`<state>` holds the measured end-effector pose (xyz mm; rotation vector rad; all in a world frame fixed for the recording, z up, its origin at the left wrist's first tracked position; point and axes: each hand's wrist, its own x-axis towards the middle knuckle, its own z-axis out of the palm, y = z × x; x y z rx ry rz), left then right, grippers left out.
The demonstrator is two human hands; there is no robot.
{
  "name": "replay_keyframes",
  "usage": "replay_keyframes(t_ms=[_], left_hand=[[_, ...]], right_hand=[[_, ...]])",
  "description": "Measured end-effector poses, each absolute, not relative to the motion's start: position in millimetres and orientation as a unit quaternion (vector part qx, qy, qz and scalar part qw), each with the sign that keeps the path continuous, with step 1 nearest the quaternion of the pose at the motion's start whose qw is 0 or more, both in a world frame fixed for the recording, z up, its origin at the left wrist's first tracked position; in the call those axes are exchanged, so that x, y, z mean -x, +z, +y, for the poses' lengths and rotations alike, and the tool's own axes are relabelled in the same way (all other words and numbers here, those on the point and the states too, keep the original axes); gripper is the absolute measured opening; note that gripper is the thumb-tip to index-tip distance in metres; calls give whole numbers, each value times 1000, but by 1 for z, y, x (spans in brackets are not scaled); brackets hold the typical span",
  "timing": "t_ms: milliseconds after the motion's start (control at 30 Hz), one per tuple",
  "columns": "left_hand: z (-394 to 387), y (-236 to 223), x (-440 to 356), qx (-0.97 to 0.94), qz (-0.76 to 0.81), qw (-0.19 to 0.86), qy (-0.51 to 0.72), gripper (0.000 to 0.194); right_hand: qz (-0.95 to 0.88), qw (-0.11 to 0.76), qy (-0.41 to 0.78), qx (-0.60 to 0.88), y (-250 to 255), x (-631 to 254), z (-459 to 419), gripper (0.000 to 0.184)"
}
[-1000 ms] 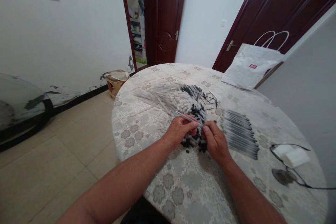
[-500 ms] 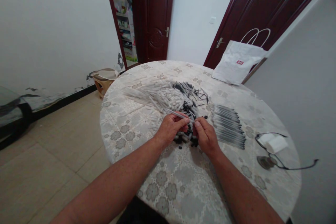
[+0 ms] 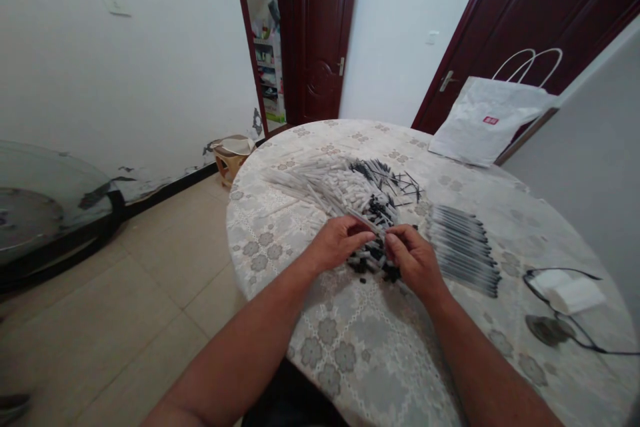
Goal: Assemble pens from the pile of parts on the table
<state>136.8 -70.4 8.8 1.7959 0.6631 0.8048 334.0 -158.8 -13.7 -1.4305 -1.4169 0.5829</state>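
Observation:
Over the heap of parts, my left hand [image 3: 343, 241] is closed, thumb and fingers about a thin translucent pen barrel [image 3: 369, 224]. My right hand [image 3: 411, 255] pinches at the right end of that barrel; any small part between those fingertips is too small to make out. Beneath and beyond the hands lie long pale pen barrels [image 3: 300, 185], short whitish tubes [image 3: 357, 192], small black pieces [image 3: 376, 205] and thin dark refills [image 3: 383, 173]. Right of my right hand, several pens [image 3: 463, 250] with dark ends lie side by side in a row.
The round table wears a flowered cloth [image 3: 280, 280]. Eyeglasses [image 3: 560, 313], a white tissue pack [image 3: 575, 292] and a dark round object [image 3: 549, 330] lie at the right. A white paper bag [image 3: 493, 123] stands at the far right edge. A wooden stool [image 3: 231, 157] is on the floor.
The camera view swings left-to-right and back. My hands stay together over the heap; the barrel, earlier sticking out past my left hand, now shows less and lies lower between the fingers.

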Motion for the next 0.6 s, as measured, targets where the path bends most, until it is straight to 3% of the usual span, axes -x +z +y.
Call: replay_keyframes(t_ms=[167,300,467,600], left_hand=[[-46,12,-74,-777,434,306,338,13],[-47,-1,-36,-798,468,273,264,14],[-70,-18,-25,-837,451,228,209,29],[-75,-21,-28,-863,424,197,191,24]], right_hand=[[-571,491,164,637,-12,-338,-157,26],[-619,446,87,641,-10,-338,-158,23],[-656,421,48,625,-9,-334,-158,23],[-662,421,44,619,-10,-335,-158,22]])
